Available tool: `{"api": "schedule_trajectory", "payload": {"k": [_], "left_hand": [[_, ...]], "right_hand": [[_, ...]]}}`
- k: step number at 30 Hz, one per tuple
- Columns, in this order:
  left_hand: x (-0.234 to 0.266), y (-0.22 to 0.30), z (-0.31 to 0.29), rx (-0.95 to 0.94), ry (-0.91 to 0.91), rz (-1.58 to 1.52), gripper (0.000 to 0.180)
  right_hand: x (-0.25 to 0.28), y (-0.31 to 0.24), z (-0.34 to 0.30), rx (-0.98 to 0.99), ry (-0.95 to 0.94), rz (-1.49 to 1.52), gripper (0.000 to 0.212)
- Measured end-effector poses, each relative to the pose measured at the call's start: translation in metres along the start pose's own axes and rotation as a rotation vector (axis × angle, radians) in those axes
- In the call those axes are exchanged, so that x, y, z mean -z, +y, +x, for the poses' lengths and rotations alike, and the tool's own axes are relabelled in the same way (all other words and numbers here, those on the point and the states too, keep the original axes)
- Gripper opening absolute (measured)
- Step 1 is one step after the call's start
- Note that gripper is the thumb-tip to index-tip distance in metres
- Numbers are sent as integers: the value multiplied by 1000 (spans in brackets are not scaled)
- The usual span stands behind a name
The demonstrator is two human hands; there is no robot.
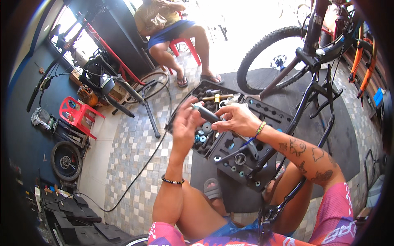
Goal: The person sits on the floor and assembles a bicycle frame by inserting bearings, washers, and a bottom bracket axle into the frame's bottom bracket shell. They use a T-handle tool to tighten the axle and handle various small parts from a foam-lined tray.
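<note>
Above the open tool case, two hands worked one dark tool.

The left hand (185, 123) curled around the tool (207, 115) at its pale end, and the right hand (237, 119) pinched its other end, keeping it level over the tool case (271, 117) on the floor, its parts within reach. Beyond stood a bicycle frame (314, 88), its wheel (269, 57), and a seated person (172, 28).

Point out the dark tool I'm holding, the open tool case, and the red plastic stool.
dark tool (208, 116), head view, middle of its shaft
tool case (274, 115), head view, right tray
red plastic stool (75, 110), head view, seat
</note>
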State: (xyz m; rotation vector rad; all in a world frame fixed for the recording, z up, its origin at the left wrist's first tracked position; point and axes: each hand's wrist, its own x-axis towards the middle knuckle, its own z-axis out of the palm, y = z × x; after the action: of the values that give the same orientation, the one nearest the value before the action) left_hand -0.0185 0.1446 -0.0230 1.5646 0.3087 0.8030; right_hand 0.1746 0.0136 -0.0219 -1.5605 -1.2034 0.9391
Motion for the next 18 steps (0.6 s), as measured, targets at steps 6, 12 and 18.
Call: {"api": "schedule_trajectory", "payload": {"k": [6,12,18], "left_hand": [[-37,-29,-1,123,136,-135,73],[-23,-32,2,355,279,-362,28],[-18,-40,3,374,368,-468,59]], "right_hand": [[2,10,5,299,286,-476,67],[4,-16,-3,121,114,-122,89],[26,-35,-9,29,-99,-385,42]]}}
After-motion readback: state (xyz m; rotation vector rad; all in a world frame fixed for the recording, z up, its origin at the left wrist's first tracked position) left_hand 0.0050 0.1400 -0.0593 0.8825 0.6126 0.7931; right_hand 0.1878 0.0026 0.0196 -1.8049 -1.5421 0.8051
